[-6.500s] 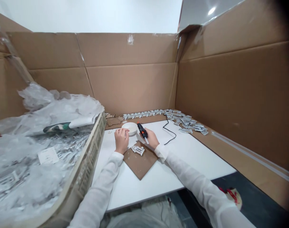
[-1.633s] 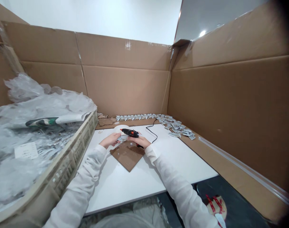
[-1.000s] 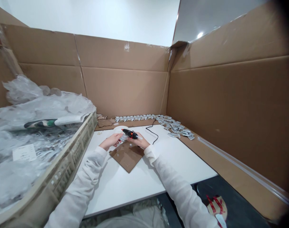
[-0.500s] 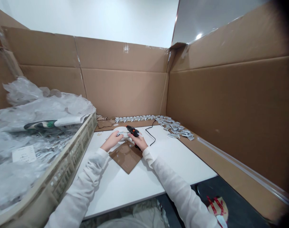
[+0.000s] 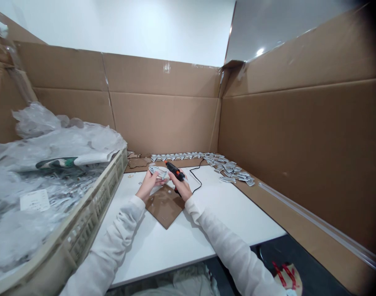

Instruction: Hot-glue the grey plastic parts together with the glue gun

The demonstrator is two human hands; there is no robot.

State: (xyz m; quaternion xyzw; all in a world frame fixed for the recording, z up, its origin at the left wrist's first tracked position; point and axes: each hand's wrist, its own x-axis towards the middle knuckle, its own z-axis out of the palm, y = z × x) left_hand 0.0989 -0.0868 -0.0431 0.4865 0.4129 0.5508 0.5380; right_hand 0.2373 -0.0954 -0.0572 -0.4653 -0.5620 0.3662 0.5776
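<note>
My left hand (image 5: pixel 148 186) is closed on a small flat silver-and-white piece (image 5: pixel 158 172), held up above the white table (image 5: pixel 237 211). Close beside it, my right hand (image 5: pixel 182 187) is wrapped round a black and orange glue gun (image 5: pixel 176 172), whose orange end points up and to the left. Fingers of the right hand come near the piece's right end; I cannot tell whether they touch it. Below both hands lies a square brown board (image 5: pixel 165 209) with pale spots on it. A black cord (image 5: pixel 201 181) curves across the table to the right.
A cream plastic crate (image 5: pixel 92 213) full of clear bags and silver pieces stands left. Along the back runs a row of silver pieces (image 5: pixel 177 156), with a loose heap (image 5: pixel 231 167) at its right. Cardboard walls (image 5: pixel 163 119) enclose the table. A red-marked beige item (image 5: pixel 288 277) lies lower right.
My left hand has turned the piece so its broad face shows and tilts up. My right hand still grips the glue gun, a little lower. The whole view has shifted slightly.
</note>
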